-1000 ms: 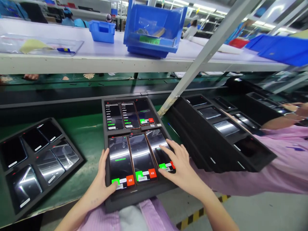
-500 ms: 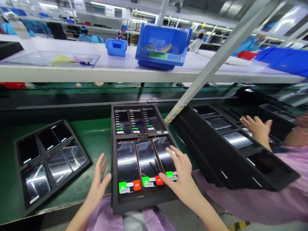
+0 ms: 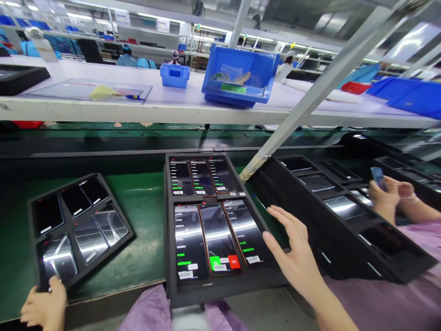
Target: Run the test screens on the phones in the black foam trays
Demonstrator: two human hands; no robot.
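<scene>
At the lower left, my left hand [image 3: 46,303] is at the near corner of a black foam tray [image 3: 74,227], with the thumb over its edge and the fingers curled beside it. Several dark-screened phones [image 3: 76,202] lie in that tray. In front of me a second black foam tray [image 3: 193,296] holds several lit phones [image 3: 188,234] in two rows. Its middle near phone [image 3: 217,234] shows a green and a red box; the others show text lists. My right hand [image 3: 292,248] hovers open beside this tray's right edge, holding nothing.
Black trays with phones [image 3: 344,209] stand at the right, where a co-worker's hands [image 3: 392,197] hold a phone. A slanted metal post [image 3: 292,119] rises behind my right hand. Blue bins [image 3: 241,76] sit on the white shelf [image 3: 138,112] above the green bench [image 3: 148,230].
My left hand has moved left and down to the left tray's corner. My right hand has shifted right, off the phones. The outer near phones' green and red boxes have given way to text lists.
</scene>
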